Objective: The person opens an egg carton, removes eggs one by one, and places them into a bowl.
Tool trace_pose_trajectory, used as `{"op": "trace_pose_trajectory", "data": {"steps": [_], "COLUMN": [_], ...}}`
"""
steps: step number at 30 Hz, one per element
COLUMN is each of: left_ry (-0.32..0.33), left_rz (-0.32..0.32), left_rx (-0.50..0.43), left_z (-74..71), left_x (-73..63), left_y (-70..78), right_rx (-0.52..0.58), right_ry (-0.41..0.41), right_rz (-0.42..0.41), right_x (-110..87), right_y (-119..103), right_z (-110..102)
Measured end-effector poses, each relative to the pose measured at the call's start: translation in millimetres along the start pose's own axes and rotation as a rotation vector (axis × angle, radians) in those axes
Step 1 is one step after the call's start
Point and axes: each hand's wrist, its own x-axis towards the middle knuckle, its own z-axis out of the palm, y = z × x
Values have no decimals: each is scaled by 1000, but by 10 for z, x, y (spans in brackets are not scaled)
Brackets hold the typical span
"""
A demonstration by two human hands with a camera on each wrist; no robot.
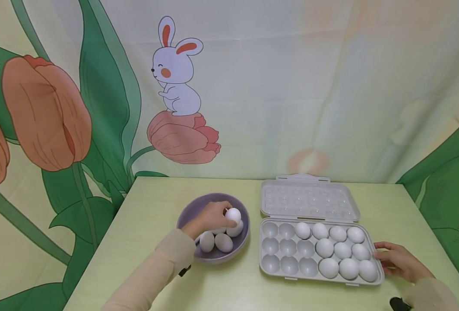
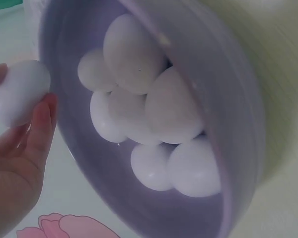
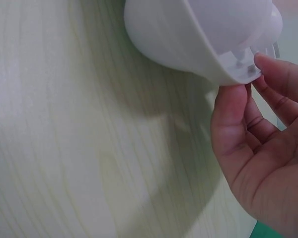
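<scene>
Table point(image 1: 229, 289): pale yellow-green top, wood grain visible from the right wrist. Beyond its far edge, a backdrop point(image 1: 272, 86) — light printed cloth, faint creases. Left: large orange tulip point(image 1: 46, 112), green leaves point(image 1: 106, 77); then white rabbit point(image 1: 180, 97) on pink flower point(image 1: 184, 138). Right: green foliage point(image 1: 451, 190). Light — diffuse, shadows soft-edged.

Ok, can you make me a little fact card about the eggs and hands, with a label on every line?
Left hand: pinches a white egg over the purple bowl
Right hand: grips the egg tray by its right end
Eggs in bowl: several
Eggs in tray: ten
Bare cups: eight, toward the left
Lid: open, behind the tray
</scene>
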Motion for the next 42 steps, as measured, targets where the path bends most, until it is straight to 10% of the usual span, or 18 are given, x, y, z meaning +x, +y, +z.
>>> {"op": "trace_pose_trajectory", "data": {"steps": [42], "left_ry": [-81], "left_rz": [78], "left_rx": [157], "left_z": [339], "left_x": [-29], "left_y": [-25], "right_rx": [7], "right_ry": [-7], "right_rz": [-3], "right_x": [4], "right_y": [12], "right_z": [-11]}}
